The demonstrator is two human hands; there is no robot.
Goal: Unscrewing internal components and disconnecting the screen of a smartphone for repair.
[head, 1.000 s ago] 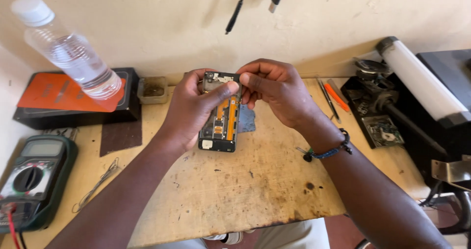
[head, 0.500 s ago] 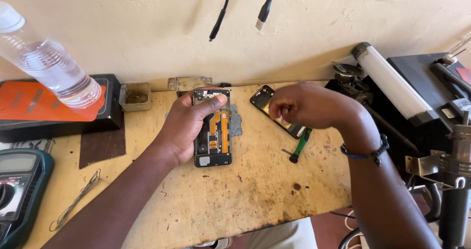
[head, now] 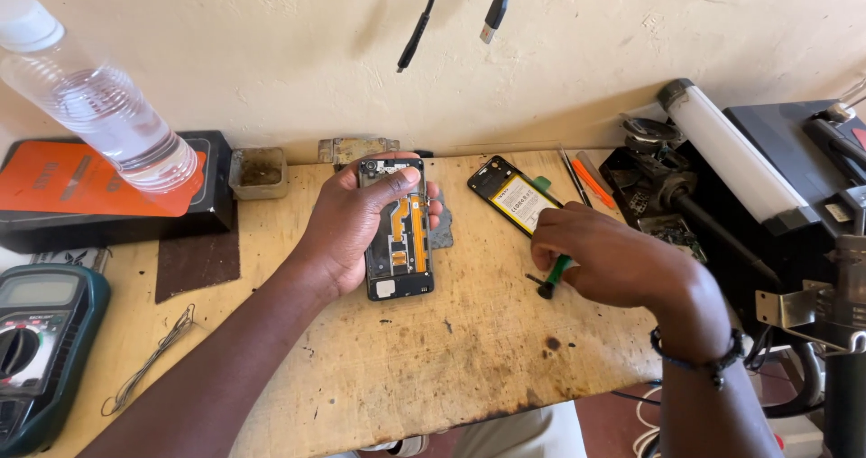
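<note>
Right hand (head: 613, 264) closes its grip on a green screwdriver (head: 552, 275), tip touching the bench (head: 433, 368) mid-right. Left hand (head: 356, 224) clasps an opened phone (head: 397, 237) near the back edge, thumb across its top. A battery (head: 516, 196) lies beyond.

**Colours on the workbench**

The opened phone (head: 398, 233) is black inside, with 2 orange strips. The battery (head: 519, 197) is black with a pale yellow label. The screwdriver (head: 553, 273) has a green handle (black tip). The box (head: 108, 183) is black and orange. The multimeter (head: 36, 350) is dark teal.
</note>
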